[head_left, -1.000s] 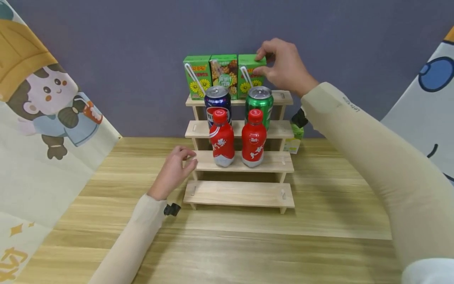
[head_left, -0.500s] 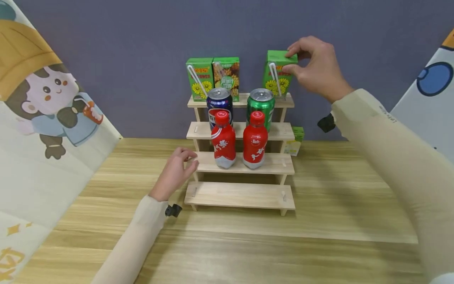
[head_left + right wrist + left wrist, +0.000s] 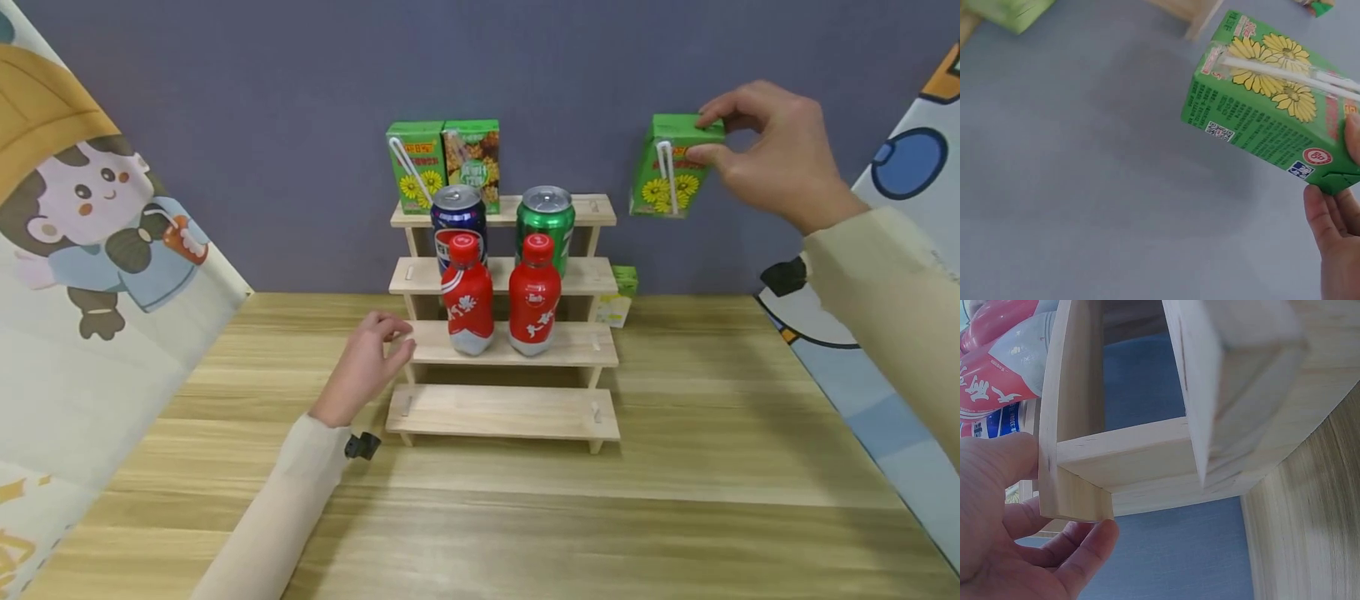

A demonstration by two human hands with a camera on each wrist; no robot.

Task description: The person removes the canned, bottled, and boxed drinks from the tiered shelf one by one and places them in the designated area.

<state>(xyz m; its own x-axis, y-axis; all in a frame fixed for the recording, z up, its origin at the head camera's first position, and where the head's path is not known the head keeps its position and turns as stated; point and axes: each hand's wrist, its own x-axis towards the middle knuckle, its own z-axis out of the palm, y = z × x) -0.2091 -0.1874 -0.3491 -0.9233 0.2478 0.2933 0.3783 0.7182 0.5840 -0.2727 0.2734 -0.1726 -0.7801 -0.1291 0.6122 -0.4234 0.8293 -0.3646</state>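
My right hand [image 3: 776, 150] pinches a green drink carton [image 3: 671, 167] by its upper end, in the air to the right of the wooden tiered shelf [image 3: 502, 412]. The right wrist view shows yellow flowers and a white straw on the carton [image 3: 1272, 94], with thumb and fingers at its top end. My left hand [image 3: 367, 367] holds the left end of the shelf's second step from the bottom. Up close in the left wrist view, thumb and fingers [image 3: 1094, 547] lie on either side of that board's end [image 3: 1075, 497].
On the top step stand two other cartons [image 3: 471, 167]. A blue can [image 3: 458, 218] and a green can [image 3: 546, 221] occupy the step below, then two red bottles [image 3: 535, 300]. Another small carton [image 3: 619, 296] sits behind the shelf's right side, near the grey wall [image 3: 315, 167].
The right hand has carried the green carton off the right part of the top step, rightward past the shelf's end. My left hand stays at the same board.
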